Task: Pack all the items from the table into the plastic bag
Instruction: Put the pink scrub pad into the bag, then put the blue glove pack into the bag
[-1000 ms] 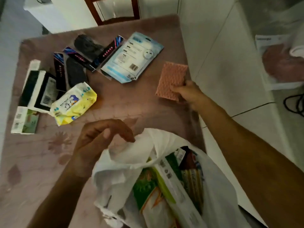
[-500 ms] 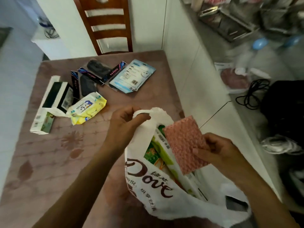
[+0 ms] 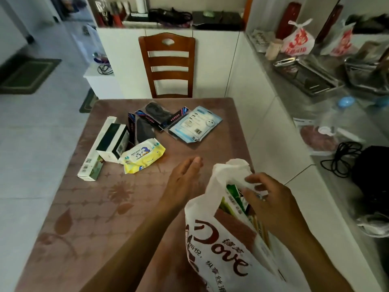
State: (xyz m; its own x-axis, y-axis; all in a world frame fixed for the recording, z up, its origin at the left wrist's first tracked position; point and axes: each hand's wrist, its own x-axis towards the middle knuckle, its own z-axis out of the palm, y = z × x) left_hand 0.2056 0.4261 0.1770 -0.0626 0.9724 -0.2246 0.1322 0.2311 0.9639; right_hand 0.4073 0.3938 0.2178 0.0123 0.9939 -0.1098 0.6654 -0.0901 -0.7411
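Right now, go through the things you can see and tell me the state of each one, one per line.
plastic bag: upright, mouth open, partly filled
pink pad: inside the bag
right hand: fingers gripping the bag's rim
left hand: open, holding nothing, above the table
yellow wipes pack: sealed, lying flat, unpacked
blue packet: lying flat, unpacked
dark box: closed, unpacked

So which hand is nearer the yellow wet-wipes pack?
Left. The left hand hovers open over the table just right of the yellow wet-wipes pack; the right hand is farther right, gripping the white Dove plastic bag at its mouth.
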